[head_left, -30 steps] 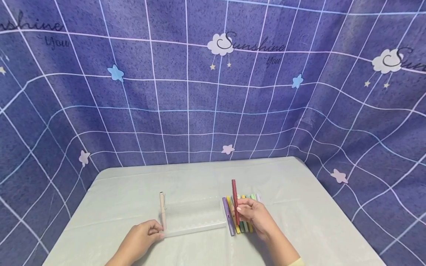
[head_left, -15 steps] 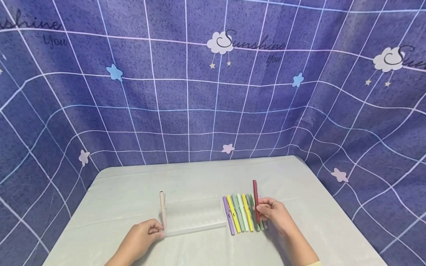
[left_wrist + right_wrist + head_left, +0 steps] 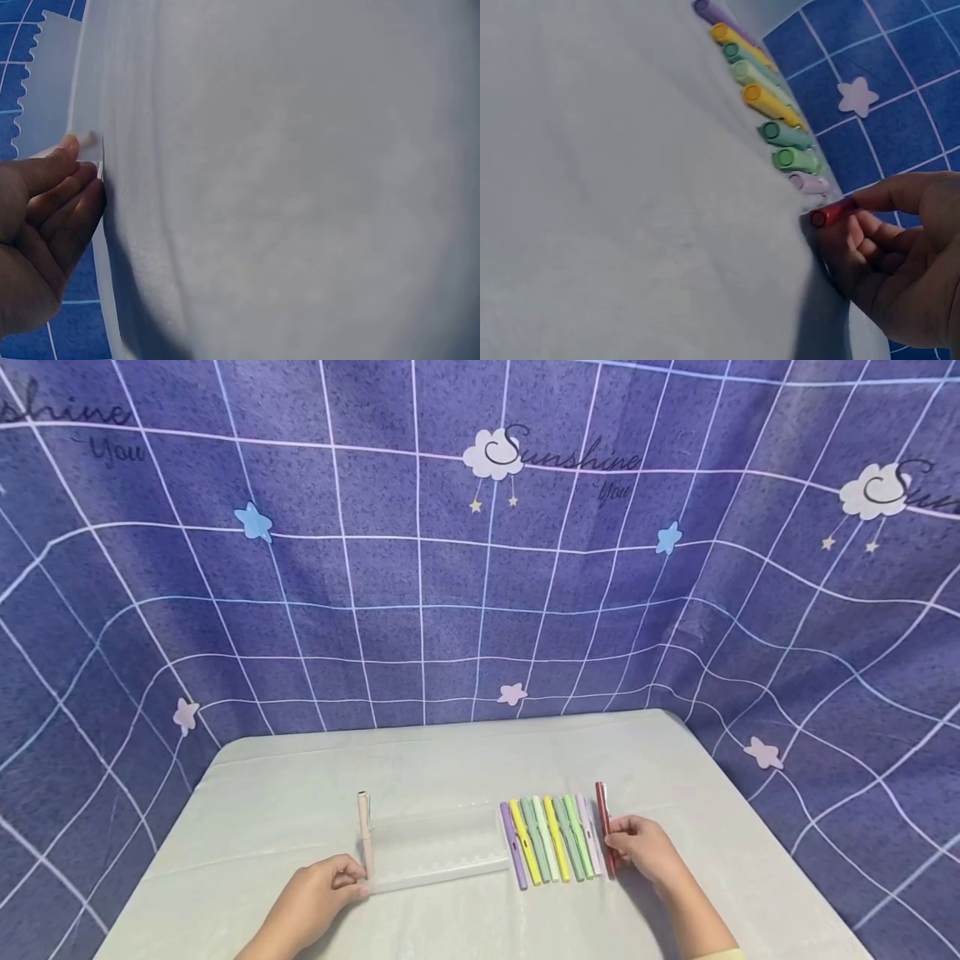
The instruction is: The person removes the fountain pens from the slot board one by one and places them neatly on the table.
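Observation:
My left hand pinches the near left corner of a clear plastic pen rack with a notched edge. A beige pen with a clip leans up at the rack's left end, just beyond my fingertips. My right hand holds a dark red pen between thumb and fingers, low over the table at the right end of a row of pens. In the right wrist view the red pen's round end points toward the camera, beside a pale lilac pen.
Several pens lie side by side right of the rack: a purple pen, a yellow pen, greens, another yellow and the lilac. A pale cloth covers the table. Blue-purple gridded curtain stands behind and at both sides.
My right hand has carried the red pen rightward across the row and lowered it past the lilac pen, uncovering the whole row. My left hand stays at the rack's corner.

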Available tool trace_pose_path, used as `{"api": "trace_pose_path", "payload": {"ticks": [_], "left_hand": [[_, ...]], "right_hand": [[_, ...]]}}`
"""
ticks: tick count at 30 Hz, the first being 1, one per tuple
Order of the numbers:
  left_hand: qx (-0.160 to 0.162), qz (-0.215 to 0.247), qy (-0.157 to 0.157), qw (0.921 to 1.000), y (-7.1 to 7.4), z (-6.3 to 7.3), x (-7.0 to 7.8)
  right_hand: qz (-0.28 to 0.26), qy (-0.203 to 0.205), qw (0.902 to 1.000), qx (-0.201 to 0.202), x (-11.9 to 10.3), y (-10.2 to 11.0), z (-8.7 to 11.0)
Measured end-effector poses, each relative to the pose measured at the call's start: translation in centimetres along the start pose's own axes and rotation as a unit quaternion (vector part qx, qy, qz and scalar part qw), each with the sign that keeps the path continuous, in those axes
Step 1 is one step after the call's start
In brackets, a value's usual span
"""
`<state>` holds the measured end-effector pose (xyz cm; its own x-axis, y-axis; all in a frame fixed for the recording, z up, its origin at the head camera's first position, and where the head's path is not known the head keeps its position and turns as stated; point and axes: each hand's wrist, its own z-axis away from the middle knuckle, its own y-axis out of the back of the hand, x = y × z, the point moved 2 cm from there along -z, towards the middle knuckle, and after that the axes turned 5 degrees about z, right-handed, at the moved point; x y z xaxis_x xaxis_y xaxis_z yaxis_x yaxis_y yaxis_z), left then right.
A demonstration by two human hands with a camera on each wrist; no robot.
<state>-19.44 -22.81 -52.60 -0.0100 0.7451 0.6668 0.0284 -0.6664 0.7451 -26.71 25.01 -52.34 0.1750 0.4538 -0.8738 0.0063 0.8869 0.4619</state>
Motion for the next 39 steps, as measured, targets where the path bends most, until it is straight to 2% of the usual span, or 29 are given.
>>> {"api": "trace_pose_path", "payload": {"ticks": [4, 9, 13, 19, 23, 28, 35, 37, 39], "left_hand": [[-0.001, 0.003, 0.001, 1.0000, 0.0, 0.0, 0.0], [-0.009, 0.014, -0.006, 0.9998, 0.1, 0.2, -0.1], [-0.013, 0.021, -0.004, 0.9997, 0.0, 0.3, -0.3], [-0.011, 0.020, 0.003, 0.9997, 0.1, 0.2, -0.2], [-0.009, 0.018, -0.004, 0.9998, 0.2, 0.2, -0.2], [-0.010, 0.022, 0.000, 0.9997, 0.1, 0.1, -0.1], [-0.006, 0.015, -0.010, 0.9998, 0.2, 0.0, 0.0], [-0.007, 0.017, -0.008, 0.9998, 0.2, 0.0, 0.0], [-0.010, 0.018, -0.003, 0.9998, 0.1, 0.1, 0.0]], "right_hand": [[0.067, -0.006, 0.9977, 0.008, 0.3, -0.3, -0.3], [0.140, 0.001, 0.9901, 0.011, 0.2, -0.7, -0.5], [0.173, 0.013, 0.9848, 0.010, 0.1, -0.8, -0.3], [0.189, 0.028, 0.9814, 0.020, 0.3, -0.8, -0.4], [0.196, 0.034, 0.9795, 0.029, 0.4, -0.7, -0.4], [0.191, 0.031, 0.9808, 0.024, 0.1, -0.4, -0.3], [0.247, 0.051, 0.9659, 0.058, -2.1, -0.1, -0.1], [0.240, 0.070, 0.9662, 0.064, -3.0, -0.5, -0.1], [0.209, 0.082, 0.9728, 0.057, -4.0, -1.1, 0.0]]}}
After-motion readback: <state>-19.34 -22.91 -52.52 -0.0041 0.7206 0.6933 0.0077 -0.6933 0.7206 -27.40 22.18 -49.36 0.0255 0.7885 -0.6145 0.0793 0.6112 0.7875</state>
